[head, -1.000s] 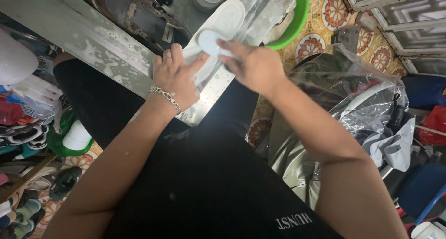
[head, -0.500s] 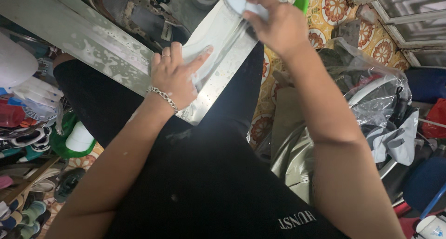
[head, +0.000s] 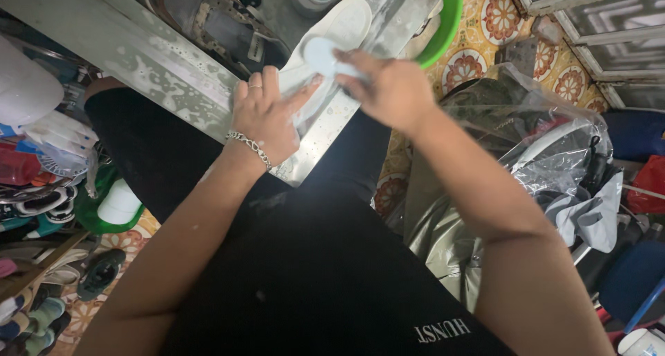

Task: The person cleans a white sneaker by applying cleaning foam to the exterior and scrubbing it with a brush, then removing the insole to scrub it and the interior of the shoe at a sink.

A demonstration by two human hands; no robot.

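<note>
A long white insole lies on a wet, soapy metal board that rests across my lap. My left hand, with a bracelet at the wrist and a ring, presses flat on the insole's near end, fingers spread. Farther along, my right hand is closed on a small pale round scrubber, which it holds against the middle of the insole.
A worn grey shoe lies beyond the board. A green basin stands at the far right end, on patterned floor tiles. At right sits a clear plastic bag of clothes; at left, shoes and a green tub.
My right hand reached up past the far end of the board with the scrubber, then came back down onto the insole. My left hand stayed pressed in place.
</note>
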